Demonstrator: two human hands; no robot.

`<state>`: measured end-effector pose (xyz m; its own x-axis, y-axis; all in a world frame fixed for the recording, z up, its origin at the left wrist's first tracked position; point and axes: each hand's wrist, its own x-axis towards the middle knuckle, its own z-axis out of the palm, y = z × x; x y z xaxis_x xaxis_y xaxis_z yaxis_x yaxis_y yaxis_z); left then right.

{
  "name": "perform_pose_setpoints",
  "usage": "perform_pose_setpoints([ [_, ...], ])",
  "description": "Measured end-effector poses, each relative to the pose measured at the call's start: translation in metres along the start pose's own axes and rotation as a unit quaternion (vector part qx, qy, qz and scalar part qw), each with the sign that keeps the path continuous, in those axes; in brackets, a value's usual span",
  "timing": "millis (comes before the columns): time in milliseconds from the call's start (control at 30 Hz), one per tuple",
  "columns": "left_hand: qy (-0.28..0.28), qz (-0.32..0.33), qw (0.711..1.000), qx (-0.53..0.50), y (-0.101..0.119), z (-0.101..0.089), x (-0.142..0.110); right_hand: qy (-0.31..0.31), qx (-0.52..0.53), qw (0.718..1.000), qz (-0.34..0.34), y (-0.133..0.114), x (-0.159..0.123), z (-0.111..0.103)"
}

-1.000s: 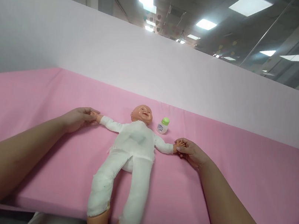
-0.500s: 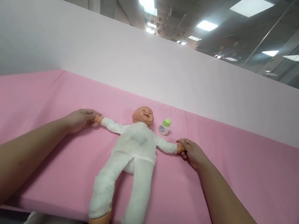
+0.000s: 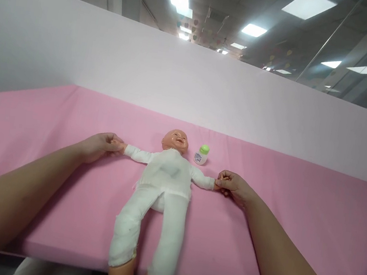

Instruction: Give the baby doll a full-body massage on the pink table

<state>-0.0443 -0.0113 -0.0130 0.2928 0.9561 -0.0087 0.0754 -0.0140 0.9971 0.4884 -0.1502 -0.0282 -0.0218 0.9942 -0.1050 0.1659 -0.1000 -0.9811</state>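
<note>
A baby doll (image 3: 162, 185) in a white suit lies on its back on a pink mat (image 3: 312, 221), arms stretched out to both sides, legs hanging over the near edge. My left hand (image 3: 97, 145) is closed around the doll's hand on the left side. My right hand (image 3: 233, 186) is curled around the doll's other hand on the right. A small white bottle with a green cap (image 3: 201, 154) stands upright just right of the doll's head.
A tall pale partition wall (image 3: 191, 83) runs along the far side of the mat. The mat's near edge (image 3: 58, 256) drops off close to my body. Ceiling lights show above the wall.
My right hand's fingers have curled tighter around the doll's hand. The doll's arms stay spread; the left hand has barely shifted.
</note>
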Motion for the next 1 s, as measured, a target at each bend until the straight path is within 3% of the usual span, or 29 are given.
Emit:
perform_pose_setpoints([
  [133,0.028,0.002,0.999,0.034,-0.004,0.000,0.003,0.040,-0.021,0.999,-0.004,0.005,0.005,0.005],
  [300,0.044,-0.008,0.998,-0.041,-0.002,0.004,0.001,0.073,-0.024,0.997,0.003,0.009,0.007,0.004],
  [600,0.064,-0.049,0.991,-0.111,0.013,0.004,-0.006,0.109,0.075,0.991,0.000,0.006,0.006,-0.001],
  [700,0.076,-0.020,0.990,-0.117,0.011,0.005,-0.005,0.109,0.153,0.982,0.003,0.001,0.007,0.000],
  [833,0.054,0.055,0.989,-0.123,0.011,0.025,-0.006,0.112,0.279,0.952,-0.054,-0.010,0.007,0.013],
  [1000,-0.010,0.006,0.999,-0.040,0.014,0.052,-0.009,0.107,0.218,0.969,-0.035,-0.013,0.006,0.036],
])
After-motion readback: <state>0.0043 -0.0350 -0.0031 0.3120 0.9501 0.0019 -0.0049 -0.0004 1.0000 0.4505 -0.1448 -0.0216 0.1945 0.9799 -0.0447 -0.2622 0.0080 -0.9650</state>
